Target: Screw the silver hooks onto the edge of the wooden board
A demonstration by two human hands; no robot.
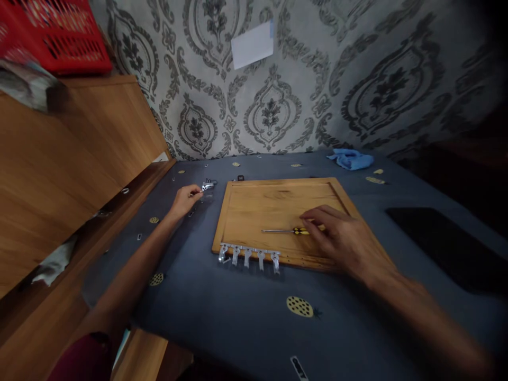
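Observation:
My left hand point(186, 200) is closed in a pinch on the table's left side, its fingertips beside a few small shiny metal clips point(208, 185). Whatever sits between those fingertips is too small to make out. Over the wooden board point(257, 203), my right hand point(341, 235) curls around the yellow-and-black handle of a screwdriver point(280, 231), whose shaft points left. The thumb covers part of the handle, and the lower fingers are hidden. Several silver metal clips point(248, 255) stand in a row along the board's near edge, at its left half.
A dark blue tablecloth point(222, 317) with pineapple prints covers the table. At the back right lies a blue cloth point(351, 159), and a black flat object point(440, 241) rests at right. Wooden furniture point(79, 143) with a red basket point(75, 42) borders the left. Patterned wall point(270, 116) stands behind.

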